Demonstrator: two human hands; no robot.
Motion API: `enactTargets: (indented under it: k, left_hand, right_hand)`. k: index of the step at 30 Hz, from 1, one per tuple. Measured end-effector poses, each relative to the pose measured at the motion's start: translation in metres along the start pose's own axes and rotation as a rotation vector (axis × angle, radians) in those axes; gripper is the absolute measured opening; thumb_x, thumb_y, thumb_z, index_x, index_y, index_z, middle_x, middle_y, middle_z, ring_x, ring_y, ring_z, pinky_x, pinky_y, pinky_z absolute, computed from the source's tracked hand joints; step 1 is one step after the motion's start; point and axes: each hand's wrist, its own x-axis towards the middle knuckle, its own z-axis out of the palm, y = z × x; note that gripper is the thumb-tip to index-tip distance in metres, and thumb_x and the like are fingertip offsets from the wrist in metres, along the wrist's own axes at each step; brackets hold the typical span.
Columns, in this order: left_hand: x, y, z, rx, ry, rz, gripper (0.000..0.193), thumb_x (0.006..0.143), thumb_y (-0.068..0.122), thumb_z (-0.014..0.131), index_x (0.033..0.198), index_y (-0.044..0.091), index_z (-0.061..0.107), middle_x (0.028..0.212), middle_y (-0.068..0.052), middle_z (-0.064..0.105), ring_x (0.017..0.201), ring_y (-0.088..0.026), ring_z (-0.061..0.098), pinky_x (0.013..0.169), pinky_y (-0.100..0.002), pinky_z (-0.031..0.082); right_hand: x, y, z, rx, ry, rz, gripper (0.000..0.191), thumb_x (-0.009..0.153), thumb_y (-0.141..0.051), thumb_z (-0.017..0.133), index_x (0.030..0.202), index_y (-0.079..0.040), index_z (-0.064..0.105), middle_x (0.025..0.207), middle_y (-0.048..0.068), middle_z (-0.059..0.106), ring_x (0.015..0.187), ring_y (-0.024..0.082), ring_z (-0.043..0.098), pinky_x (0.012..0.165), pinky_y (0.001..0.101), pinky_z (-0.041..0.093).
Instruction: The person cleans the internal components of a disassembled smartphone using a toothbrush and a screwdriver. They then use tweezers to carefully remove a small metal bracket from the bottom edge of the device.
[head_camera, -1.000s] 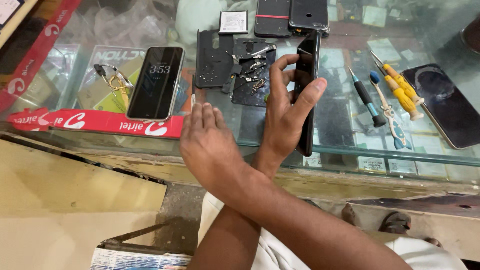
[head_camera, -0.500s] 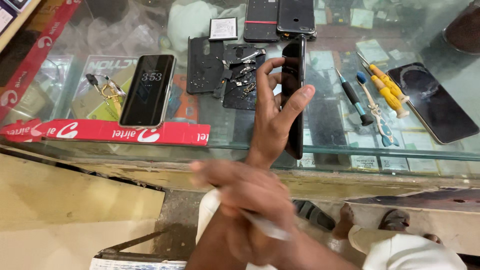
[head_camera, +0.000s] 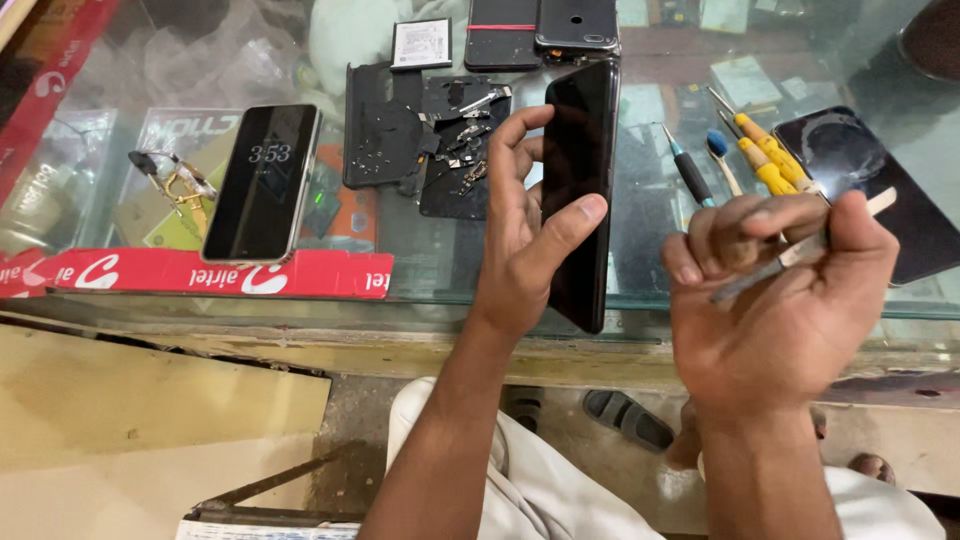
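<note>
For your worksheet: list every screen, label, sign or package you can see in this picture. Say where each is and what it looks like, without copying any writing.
Lit phone: flat on the glass counter, left; black screen, white digits.
Dark phone: upright in the left hand; blank black screen.
Red strip: along the counter's front edge; white lettering.
Battery: counter's far side; white-labelled rectangle.
Black panel: flat, far right; glossy.

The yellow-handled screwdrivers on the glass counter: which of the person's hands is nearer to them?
Right. The right hand, gripping tweezers, hovers just below the yellow-handled screwdrivers; the left hand holds a black phone further left.
</note>
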Motion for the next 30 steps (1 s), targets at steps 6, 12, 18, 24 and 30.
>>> enactTargets:
  k: [6,12,18,24,30]
  left_hand:
    - [0.003,0.002,0.006,-0.019,0.072,-0.074,0.078,0.093,0.013,0.075,0.156,0.004,0.028,0.124,-0.014,0.048,0.104,-0.018,0.062,0.091,-0.029,0.055]
    - [0.004,0.005,0.009,0.051,0.093,-0.079,0.082,0.092,0.009,0.077,0.156,0.005,0.027,0.126,-0.013,0.046,0.106,-0.017,0.062,0.093,-0.03,0.056]
    - [0.005,0.003,0.01,-0.098,0.109,-0.11,0.08,0.092,0.007,0.075,0.154,0.005,0.025,0.132,-0.014,0.047,0.111,-0.021,0.064,0.094,-0.033,0.059]
    - [0.003,0.001,0.009,-0.02,0.083,-0.067,0.077,0.096,0.008,0.077,0.152,0.003,0.025,0.127,-0.013,0.047,0.11,-0.018,0.063,0.096,-0.03,0.058]
    - [0.003,-0.001,0.007,-0.014,0.083,-0.069,0.077,0.096,0.01,0.077,0.152,0.004,0.025,0.126,-0.013,0.047,0.111,-0.018,0.062,0.098,-0.03,0.057]
  right_hand:
    - [0.025,0.029,-0.015,-0.148,-0.105,-0.169,0.031,0.122,-0.018,0.051,0.103,0.002,0.067,0.079,0.011,0.061,0.065,0.017,0.054,0.063,0.0334,0.045]
    - [0.023,0.037,-0.024,0.09,-0.197,-0.161,0.012,0.115,-0.006,0.054,0.107,-0.001,0.062,0.084,0.014,0.068,0.074,0.02,0.065,0.07,0.0343,0.051]
    - [0.015,0.043,-0.022,-0.259,-0.028,-0.219,0.021,0.099,-0.002,0.052,0.107,0.014,0.063,0.093,0.025,0.069,0.083,0.03,0.073,0.081,0.0422,0.062]
    - [0.015,0.045,-0.025,-0.169,-0.179,-0.245,0.004,0.108,0.011,0.058,0.106,0.014,0.059,0.104,0.031,0.07,0.094,0.031,0.076,0.092,0.0411,0.064]
    - [0.017,0.044,-0.019,-0.173,-0.156,-0.224,0.012,0.102,0.008,0.057,0.11,0.014,0.063,0.107,0.032,0.07,0.096,0.033,0.076,0.089,0.0399,0.064]
